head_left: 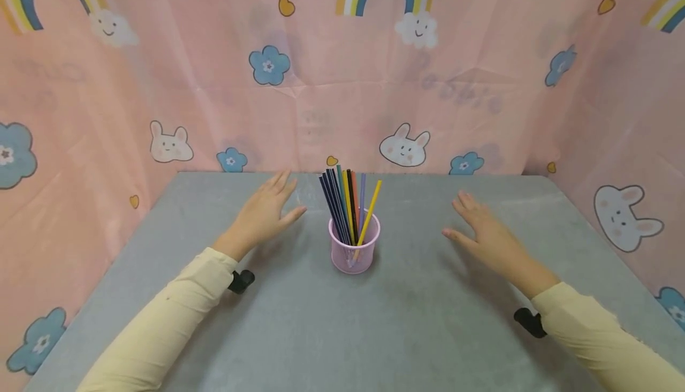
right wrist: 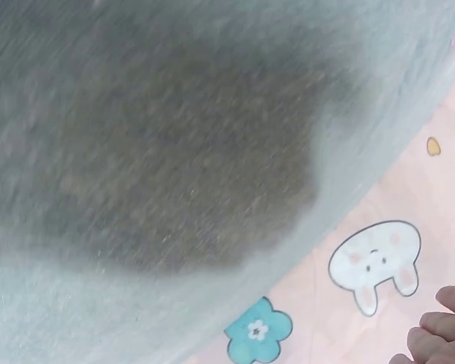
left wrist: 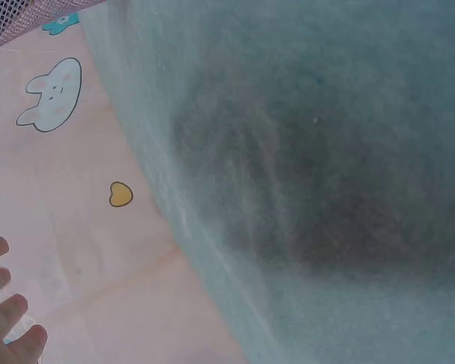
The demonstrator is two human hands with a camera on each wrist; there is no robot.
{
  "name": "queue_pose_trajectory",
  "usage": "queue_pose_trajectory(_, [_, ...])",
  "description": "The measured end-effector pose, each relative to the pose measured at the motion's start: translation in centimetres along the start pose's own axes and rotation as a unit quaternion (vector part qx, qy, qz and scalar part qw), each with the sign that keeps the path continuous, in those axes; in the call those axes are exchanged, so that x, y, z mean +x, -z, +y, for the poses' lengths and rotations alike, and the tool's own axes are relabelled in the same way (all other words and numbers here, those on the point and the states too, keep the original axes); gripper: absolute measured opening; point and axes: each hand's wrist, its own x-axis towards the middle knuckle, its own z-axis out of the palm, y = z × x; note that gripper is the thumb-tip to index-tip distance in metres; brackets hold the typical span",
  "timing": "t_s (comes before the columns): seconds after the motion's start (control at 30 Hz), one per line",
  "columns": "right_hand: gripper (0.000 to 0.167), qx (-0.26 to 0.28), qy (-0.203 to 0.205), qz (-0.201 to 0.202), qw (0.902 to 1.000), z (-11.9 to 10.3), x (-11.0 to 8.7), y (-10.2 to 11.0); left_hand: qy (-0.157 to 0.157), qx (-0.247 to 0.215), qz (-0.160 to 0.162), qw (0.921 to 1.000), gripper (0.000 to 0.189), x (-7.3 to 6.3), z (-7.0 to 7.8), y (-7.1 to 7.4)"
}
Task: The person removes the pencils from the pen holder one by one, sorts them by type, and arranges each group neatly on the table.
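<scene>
A pink mesh pen cup (head_left: 352, 261) stands upright on the grey table, around the middle. Several pencils (head_left: 350, 201) lean in it: dark blue ones on the left, then teal, yellow, black, orange and purple, with a yellow one tilted right. To the left of the cup my left hand (head_left: 263, 212) hovers above the table, fingers extended and thumb apart, holding nothing. My right hand (head_left: 489, 242) is farther from the cup on its other side, likewise spread and holding nothing. The left wrist view catches only fingertips (left wrist: 6, 318) and a corner of the mesh cup (left wrist: 15, 29).
The grey table (head_left: 342, 332) ends at a pink curtain (head_left: 321, 106) printed with rainbows, rabbits and flowers, which also runs along both sides. Each sleeve has a black wrist camera under its cuff, the left camera (head_left: 242, 281) and the right camera (head_left: 530, 322).
</scene>
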Motion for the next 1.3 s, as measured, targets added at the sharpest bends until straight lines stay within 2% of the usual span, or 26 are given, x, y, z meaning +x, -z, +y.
queue_pose_trajectory(0.3, [0.082, 0.016, -0.004, -0.005, 0.9998, -1.0, -0.6, -0.3, -0.015, 0.000, 0.001, 0.9999, 0.068, -0.6, 0.5, -0.6])
queue_pose_trajectory(0.63, [0.083, 0.023, -0.005, 0.008, 0.9997, -1.5, -1.1, -1.1, -0.011, -0.036, 0.000, 0.9993, 0.066, -1.2, 1.6, -0.6])
queue_pose_trajectory(0.87, [0.080, 0.034, 0.006, 0.013, 0.9993, -2.1, -1.4, -1.5, -0.029, -0.036, 0.017, 0.9988, 0.060, -1.7, 2.1, -1.0])
queue_pose_trajectory(1.17, [0.076, 0.037, 0.021, 0.022, 0.9989, -2.6, -1.6, -2.0, -0.025, -0.077, 0.015, 0.9966, 0.059, -1.7, 3.0, -1.5])
queue_pose_trajectory(1.3, [0.075, 0.034, 0.022, 0.025, 0.9989, -3.0, -1.5, -2.2, -0.010, -0.116, 0.007, 0.9931, 0.058, -1.8, 3.5, -1.5])
